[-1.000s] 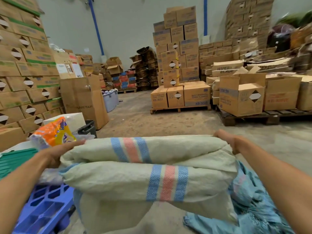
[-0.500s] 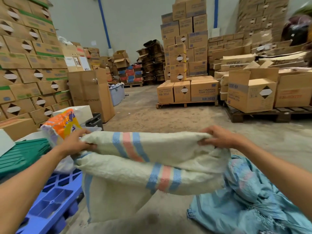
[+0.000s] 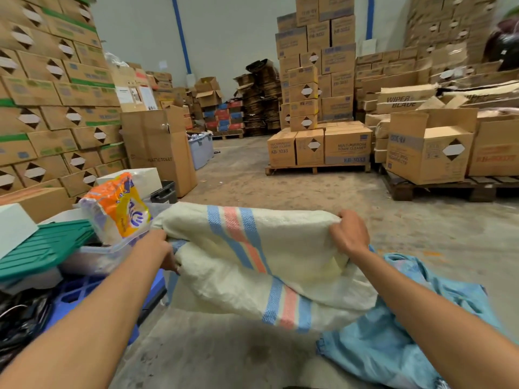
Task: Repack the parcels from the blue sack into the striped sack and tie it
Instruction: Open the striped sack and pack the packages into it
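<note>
Gripping the cream woven sack with blue and pink stripes (image 3: 252, 256), left hand (image 3: 157, 248) and right hand (image 3: 349, 234) are clutching its opposite edges, held apart.
Folded limp between them, it is sagging toward the crumpled light-blue woven sack (image 3: 407, 332) under the right forearm; the mouth risks staying closed.

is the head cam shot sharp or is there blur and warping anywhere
Head view: soft all over, with motion smear on the striped sack and both hands, left hand and right hand; box lettering at the far right edge is smeared. Wide-angle bending makes the box stacks lean at the sides. Lighting is even, no glare; a faint shadow lies on the floor under the sack.
</note>
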`<state>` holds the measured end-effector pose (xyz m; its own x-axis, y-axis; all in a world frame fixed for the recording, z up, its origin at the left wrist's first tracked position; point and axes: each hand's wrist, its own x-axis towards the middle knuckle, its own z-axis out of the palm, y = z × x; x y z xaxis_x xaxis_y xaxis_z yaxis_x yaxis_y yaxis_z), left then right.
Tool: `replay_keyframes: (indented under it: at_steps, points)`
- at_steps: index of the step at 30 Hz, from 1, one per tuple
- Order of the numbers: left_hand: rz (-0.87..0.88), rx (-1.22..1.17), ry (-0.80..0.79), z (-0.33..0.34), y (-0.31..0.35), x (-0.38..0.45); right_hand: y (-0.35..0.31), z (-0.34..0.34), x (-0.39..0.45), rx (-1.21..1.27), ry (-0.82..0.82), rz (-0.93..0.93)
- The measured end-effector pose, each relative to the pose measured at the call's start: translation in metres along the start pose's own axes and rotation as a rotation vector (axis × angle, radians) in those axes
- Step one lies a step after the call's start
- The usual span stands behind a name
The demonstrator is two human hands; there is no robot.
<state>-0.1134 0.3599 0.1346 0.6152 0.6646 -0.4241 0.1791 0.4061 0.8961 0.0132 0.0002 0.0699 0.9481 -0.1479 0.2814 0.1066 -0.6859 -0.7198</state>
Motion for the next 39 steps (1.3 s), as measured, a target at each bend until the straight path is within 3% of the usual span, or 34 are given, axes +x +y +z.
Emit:
replay_keyframes:
  at_steps: [1, 5, 9, 12, 14, 17, 19, 20, 21, 22, 24, 26, 28, 30, 32, 34, 36, 39]
  points:
    - [0.015, 0.159, 0.026, -0.006, -0.011, 0.001, 0.001, 0.003, -0.002, 0.104, -0.032, 0.072]
    - [-0.095, 0.073, -0.07, -0.033, -0.024, 0.006, 0.013, 0.008, -0.005, 0.507, -0.258, 0.296]
    - [-0.131, 0.179, -0.284, -0.077, -0.029, 0.008, 0.051, -0.014, 0.007, 0.526, -0.569, 0.34]
    - [-0.124, 0.329, -0.406, -0.102, -0.025, -0.002, 0.065, -0.029, 0.025, 0.315, -0.731, 0.251]
    - [-0.102, 0.226, -0.53, -0.111, -0.014, 0.002, 0.063, -0.039, 0.035, 0.232, -0.817, 0.159]
    - [0.044, 0.019, -0.6, -0.116, 0.005, 0.016, 0.043, -0.048, 0.037, 0.222, -0.82, 0.049]
    - [0.19, -0.096, -0.802, -0.117, 0.01, 0.035, 0.024, -0.052, 0.028, 0.158, -0.844, -0.136]
    - [0.167, -0.157, -0.912, -0.111, 0.008, 0.035, 0.016, -0.051, 0.024, 0.135, -0.882, -0.217]
    - [0.157, -0.161, -0.89, -0.103, 0.006, 0.028, 0.011, -0.048, 0.021, 0.092, -0.901, -0.296]
    - [0.085, -0.144, -0.75, -0.096, 0.007, 0.022, 0.008, -0.042, 0.019, 0.029, -0.901, -0.378]
    - [0.168, 0.017, -0.455, -0.081, 0.005, 0.019, 0.009, -0.027, 0.017, -0.141, -0.863, -0.522]
    - [0.236, 0.257, -0.352, -0.071, 0.004, 0.021, 0.011, -0.015, 0.013, -0.185, -0.769, -0.634]
    - [0.377, 0.501, -0.118, -0.066, -0.004, 0.031, 0.018, -0.002, 0.011, -0.126, -0.578, -0.682]
    - [0.566, 0.792, 0.215, -0.063, -0.017, 0.04, 0.024, 0.009, 0.007, -0.143, -0.361, -0.654]
    - [0.735, 0.858, 0.412, -0.059, -0.034, 0.038, 0.026, 0.022, -0.002, -0.177, -0.137, -0.552]
    - [0.712, 0.753, 0.491, -0.052, -0.05, 0.041, 0.022, 0.036, -0.017, -0.008, 0.013, -0.376]
    - [0.498, 0.466, 0.536, -0.045, -0.063, 0.045, 0.017, 0.047, -0.033, 0.109, 0.095, -0.251]
    - [0.186, -0.11, 0.407, -0.033, -0.074, 0.051, 0.019, 0.071, -0.046, 0.139, 0.051, -0.015]
